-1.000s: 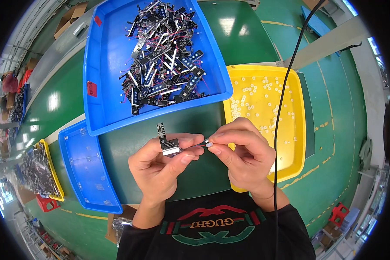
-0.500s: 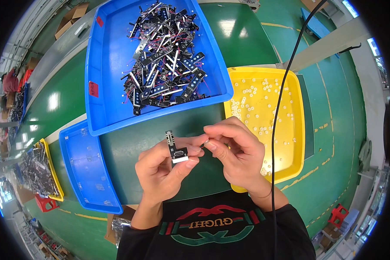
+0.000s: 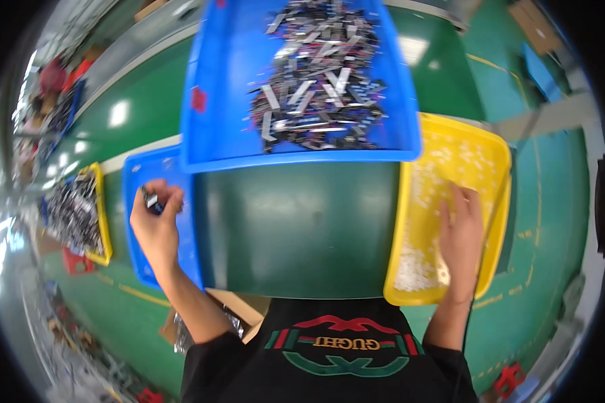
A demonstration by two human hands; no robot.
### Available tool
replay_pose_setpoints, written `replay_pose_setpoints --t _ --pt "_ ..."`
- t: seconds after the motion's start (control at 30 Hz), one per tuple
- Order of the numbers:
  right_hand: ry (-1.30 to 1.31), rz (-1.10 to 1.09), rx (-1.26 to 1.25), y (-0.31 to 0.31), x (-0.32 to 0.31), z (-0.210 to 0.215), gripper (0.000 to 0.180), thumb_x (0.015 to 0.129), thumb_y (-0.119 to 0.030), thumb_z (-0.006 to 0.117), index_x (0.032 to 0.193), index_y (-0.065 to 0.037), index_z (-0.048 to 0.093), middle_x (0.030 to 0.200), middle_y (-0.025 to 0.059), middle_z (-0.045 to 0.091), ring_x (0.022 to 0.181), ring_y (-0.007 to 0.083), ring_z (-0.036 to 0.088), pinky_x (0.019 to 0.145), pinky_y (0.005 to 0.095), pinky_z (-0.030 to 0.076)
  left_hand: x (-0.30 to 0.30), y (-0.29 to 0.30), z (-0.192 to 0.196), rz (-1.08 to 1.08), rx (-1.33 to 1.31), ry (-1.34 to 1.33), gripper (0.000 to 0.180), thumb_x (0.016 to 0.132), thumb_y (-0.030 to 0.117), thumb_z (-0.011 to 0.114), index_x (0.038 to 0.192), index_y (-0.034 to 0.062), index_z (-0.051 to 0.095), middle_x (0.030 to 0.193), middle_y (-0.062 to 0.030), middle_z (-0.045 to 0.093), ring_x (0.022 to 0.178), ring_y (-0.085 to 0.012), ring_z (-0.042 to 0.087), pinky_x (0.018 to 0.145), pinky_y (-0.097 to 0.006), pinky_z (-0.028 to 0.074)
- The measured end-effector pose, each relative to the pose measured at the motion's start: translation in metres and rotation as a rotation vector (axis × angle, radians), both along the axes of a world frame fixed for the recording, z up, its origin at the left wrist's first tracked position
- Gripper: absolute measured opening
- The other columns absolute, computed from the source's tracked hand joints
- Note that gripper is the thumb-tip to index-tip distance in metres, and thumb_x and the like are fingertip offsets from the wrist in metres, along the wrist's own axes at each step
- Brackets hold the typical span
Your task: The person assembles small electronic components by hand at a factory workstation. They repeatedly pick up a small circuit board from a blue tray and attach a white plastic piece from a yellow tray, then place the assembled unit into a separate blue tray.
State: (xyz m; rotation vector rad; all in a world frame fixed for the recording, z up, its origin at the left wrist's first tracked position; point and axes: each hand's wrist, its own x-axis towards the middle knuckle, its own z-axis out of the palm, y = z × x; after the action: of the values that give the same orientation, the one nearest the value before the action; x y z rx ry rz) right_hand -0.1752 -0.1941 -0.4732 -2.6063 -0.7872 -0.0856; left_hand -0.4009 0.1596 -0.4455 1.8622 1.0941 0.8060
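While the left hand hovers at nine o'clock over the small blue tray, its fingers are curled narrowly around a small dark part with a pale metallic end; finer detail of this part is lost to blur. At three o'clock the right hand lies flat, fingers spread wide, inside the yellow tray, its fingertips among the small white pieces scattered there; whether any piece is pinched cannot be told.

Four trays are visible, all of smooth moulded plastic with raised rims: two blue and two yellow. At twelve o'clock, the large blue tray, rectangular, holds a tangled heap of dark and silvery metal parts, elongated and glossy. Overlapped at its right corner by the large one, the small blue tray shows bare floor around the left hand. A second yellow tray, at nine o'clock near the rim of the view, holds a similar grey heap. Between the two hands, the green table is matt, with soft reflections. At six o'clock the person's black shirt bears a red and green printed band, and a brown cardboard box sits just left of it.
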Motion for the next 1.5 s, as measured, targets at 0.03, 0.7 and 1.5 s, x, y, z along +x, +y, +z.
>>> replay_pose_setpoints --t 0.03,0.7,1.5 --pt "-0.024 0.003 -0.047 -0.006 0.002 -0.005 0.03 0.085 -0.004 0.058 0.115 0.002 0.058 0.108 0.0195 0.055 0.1 0.0372 0.054 0.085 0.0424 0.045 -0.006 0.015 0.003 0.075 0.102 0.179 0.031 0.077 -0.003 0.07 0.105 -0.0038 0.056 0.076 -0.0058 0.063 0.065 -0.0097 0.054 0.059 -0.023 0.045" --pt "-0.023 -0.019 0.125 -0.002 0.001 -0.008 0.013 0.072 0.003 0.067 0.082 -0.002 0.059 0.081 0.0114 0.058 0.077 0.031 0.057 0.067 0.0377 0.046 0.127 -0.011 0.0 -0.345 0.192 0.488 0.036 0.08 0.024 0.073 0.107 0.0017 0.064 0.078 -0.0133 0.069 0.069 -0.0212 0.066 0.062 -0.033 0.049" --pt "0.461 0.505 1.039 0.059 -0.042 0.041 0.018 0.073 0.006 0.073 0.089 0.0 0.067 0.084 0.0086 0.065 0.069 0.0139 0.061 0.056 0.0247 0.048 0.106 -0.121 0.016 -0.831 -1.169 -0.896 0.051 0.079 -0.001 0.069 0.12 0.0009 0.039 0.102 -0.017 0.052 0.076 -0.0248 0.064 0.058 -0.03 0.057"
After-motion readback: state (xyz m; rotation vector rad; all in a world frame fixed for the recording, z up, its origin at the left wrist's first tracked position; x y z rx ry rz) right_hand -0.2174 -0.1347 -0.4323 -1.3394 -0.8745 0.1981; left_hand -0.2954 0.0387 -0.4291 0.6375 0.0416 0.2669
